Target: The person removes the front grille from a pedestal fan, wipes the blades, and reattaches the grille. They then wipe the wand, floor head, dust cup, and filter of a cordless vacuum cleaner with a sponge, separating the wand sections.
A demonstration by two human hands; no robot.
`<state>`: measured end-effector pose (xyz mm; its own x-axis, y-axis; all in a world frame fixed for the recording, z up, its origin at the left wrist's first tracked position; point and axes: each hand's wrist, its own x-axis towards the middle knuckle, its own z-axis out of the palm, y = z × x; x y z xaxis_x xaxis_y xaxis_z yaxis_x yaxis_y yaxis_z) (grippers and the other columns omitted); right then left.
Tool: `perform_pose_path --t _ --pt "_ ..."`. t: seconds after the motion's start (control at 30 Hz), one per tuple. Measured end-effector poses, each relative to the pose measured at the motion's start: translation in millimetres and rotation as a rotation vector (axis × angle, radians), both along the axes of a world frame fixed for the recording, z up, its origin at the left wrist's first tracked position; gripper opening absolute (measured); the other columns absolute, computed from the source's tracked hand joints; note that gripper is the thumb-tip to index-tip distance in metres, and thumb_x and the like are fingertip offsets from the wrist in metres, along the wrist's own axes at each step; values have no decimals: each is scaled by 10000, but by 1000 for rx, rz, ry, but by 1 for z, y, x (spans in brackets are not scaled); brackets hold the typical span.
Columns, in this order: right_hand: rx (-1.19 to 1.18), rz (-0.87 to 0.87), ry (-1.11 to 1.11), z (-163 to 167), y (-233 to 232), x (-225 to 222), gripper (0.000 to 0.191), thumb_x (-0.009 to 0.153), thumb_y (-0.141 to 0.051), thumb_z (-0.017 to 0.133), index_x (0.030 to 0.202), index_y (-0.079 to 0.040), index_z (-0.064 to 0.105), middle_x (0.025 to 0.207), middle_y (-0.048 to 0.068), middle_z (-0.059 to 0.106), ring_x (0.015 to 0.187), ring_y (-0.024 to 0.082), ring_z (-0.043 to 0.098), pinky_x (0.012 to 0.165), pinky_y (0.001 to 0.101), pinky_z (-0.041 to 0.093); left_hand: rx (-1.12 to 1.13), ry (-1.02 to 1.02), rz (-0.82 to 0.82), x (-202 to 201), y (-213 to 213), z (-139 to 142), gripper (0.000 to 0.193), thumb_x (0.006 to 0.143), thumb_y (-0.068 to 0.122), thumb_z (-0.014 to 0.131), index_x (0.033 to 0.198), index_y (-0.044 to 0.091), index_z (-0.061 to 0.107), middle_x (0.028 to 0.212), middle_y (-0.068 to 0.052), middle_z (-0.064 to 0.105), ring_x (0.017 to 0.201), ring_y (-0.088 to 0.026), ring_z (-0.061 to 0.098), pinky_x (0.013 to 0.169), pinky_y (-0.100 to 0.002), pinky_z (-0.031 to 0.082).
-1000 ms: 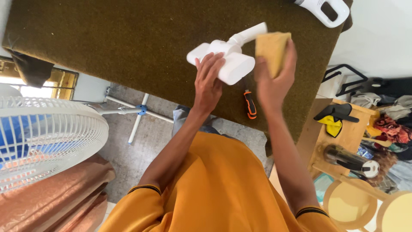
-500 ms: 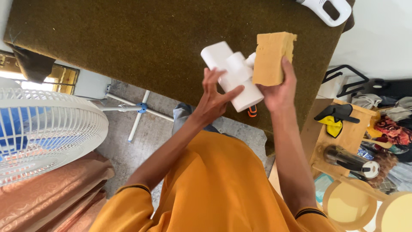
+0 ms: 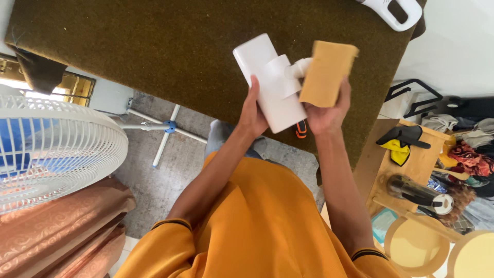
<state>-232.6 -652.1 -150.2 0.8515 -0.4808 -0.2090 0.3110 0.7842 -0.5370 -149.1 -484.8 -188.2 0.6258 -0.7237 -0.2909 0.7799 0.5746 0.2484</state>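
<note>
With my left hand [image 3: 253,110] gripping the white vacuum head [image 3: 270,85] steady, my right hand [image 3: 324,110] fingers should pinch the yellow sponge [image 3: 328,73] flat against it.

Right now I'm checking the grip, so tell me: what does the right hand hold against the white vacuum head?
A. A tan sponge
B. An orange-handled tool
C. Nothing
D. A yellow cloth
A: the right hand grips a tan sponge beside the white vacuum head, which the left hand steadies above the olive-brown table.
</note>
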Motion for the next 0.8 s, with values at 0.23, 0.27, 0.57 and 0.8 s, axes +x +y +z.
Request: perform_pose_path --t 0.23,0.27,0.57,0.8 --pt "-1551 -257 411 36 33 5 615 984 -222 738 1519 -83 469 1366 177 543 1257 328 561 1108 417 477 307 -220 76 33 -20 6 692 1010 560 449 1548 186 226 1440 -153 500 1262 -304 577 1026 -518 538" --pt "-1851 -205 426 37 40 8 626 948 -226 771 1505 -111 509 1295 192 533 1206 349 544 1081 435 453 321 -241 82 37 -25 8 688 1031 548 452 1561 169 231 1456 -159 497 1284 -301 571 1048 -509 535" --pt "-1707 -355 698 33 15 72 611 1031 -204 734 1582 -88 497 1247 196 470 1176 353 497 1050 471 427 388 -203 -16 79 -14 21 699 1012 537 464 1568 183 231 1433 -138 525 1260 -300 590 995 -499 565" --pt "-1923 -198 668 32 36 85 593 961 -178 771 1520 -121 583 1186 201 453 1113 356 501 986 468 455 291 -103 -134 128 -16 4 760 1035 599 439 1531 24 422 1408 -174 611 1228 -297 648 1028 -481 564"
